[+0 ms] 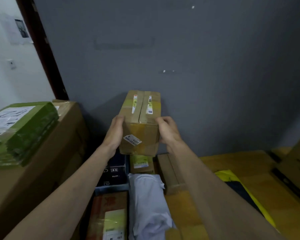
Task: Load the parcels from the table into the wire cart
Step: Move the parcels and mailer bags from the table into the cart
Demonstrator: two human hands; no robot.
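Grey wall (pixel 197 66) | both hands grip taped carton (pixel 140 122) (sticker "8 4305") | fingers curled round sides

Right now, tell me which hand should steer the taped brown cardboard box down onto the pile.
Neither alone: left hand and right hand grip opposite sides of the taped brown cardboard box.

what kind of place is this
Probably a parcel sorting or storage room. Both hands, left hand and right hand, hold a taped cardboard box with shipping labels, above more labelled parcels: a green-wrapped parcel, a white plastic mailer and a large carton, stacked against a grey wall.
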